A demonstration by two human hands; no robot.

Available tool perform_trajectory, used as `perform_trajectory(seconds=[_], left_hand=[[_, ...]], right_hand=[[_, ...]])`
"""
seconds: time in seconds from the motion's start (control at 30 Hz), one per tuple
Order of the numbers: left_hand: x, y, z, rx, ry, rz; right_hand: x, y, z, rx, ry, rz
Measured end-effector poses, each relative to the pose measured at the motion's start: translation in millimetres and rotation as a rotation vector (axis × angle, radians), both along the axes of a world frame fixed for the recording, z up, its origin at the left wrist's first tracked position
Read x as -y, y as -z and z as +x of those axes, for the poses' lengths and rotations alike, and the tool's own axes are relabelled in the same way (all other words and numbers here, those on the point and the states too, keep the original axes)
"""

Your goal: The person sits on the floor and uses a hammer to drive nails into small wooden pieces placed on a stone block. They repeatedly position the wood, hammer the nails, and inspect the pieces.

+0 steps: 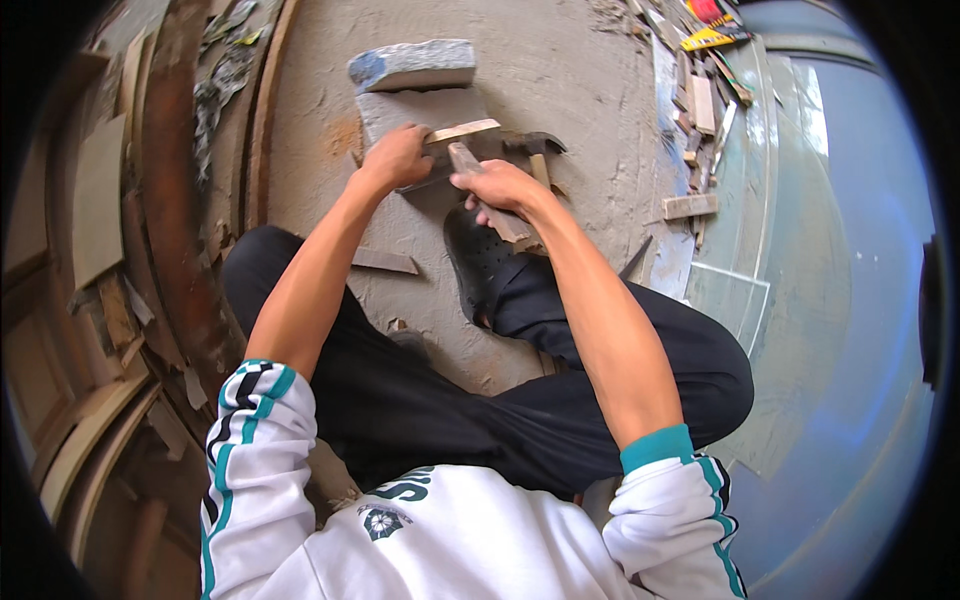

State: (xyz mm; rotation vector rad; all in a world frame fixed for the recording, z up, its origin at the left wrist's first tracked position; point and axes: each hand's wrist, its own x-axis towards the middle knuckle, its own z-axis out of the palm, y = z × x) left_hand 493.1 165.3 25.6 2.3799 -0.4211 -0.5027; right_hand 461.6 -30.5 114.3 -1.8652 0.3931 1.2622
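Note:
My left hand (398, 158) is closed on one end of a thin, pale wood strip (466, 130), which points to the right over a grey stone slab (400, 108). In my right hand (500, 186) is a weathered wood stick (512, 229), held at a slant; its upper end comes close below the strip. Just right of the hands lies a hammer (540, 145) with a dark head and a wooden handle, partly hidden by my right hand. A rough pale stone block (415, 66) rests at the slab's far edge.
Wood offcuts (703, 105) and a yellow handsaw (712, 38) lie at the far right, beside glass sheets (800, 270). Boards and panels (180, 150) line the left. A loose wood piece (385, 261) sits between my legs, near my dark clog (478, 260).

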Motion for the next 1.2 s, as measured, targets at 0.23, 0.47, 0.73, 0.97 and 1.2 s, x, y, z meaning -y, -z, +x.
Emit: perform_trajectory(seconds=[0.23, 0.47, 0.73, 0.97, 1.2], left_hand=[[14.6, -8.9, -4.2, 0.098, 0.026, 0.046], [33.2, -35.6, -10.0, 0.14, 0.226, 0.035], [33.4, -30.6, -20.1, 0.245, 0.236, 0.023], [36.7, -34.5, -16.6, 0.255, 0.278, 0.027], [32.5, -29.0, -13.8, 0.265, 0.311, 0.02]], right_hand=[[97.2, 16.6, 45.2, 0.165, 0.288, -0.171], [203.6, 35.6, 15.3, 0.273, 0.377, -0.452], [228.2, 101.8, -90.0, 0.07, 0.066, -0.507], [162.7, 101.2, -84.1, 0.475, -0.057, -0.62], [192.6, 70.0, -43.4, 0.442, -0.032, -0.721]])
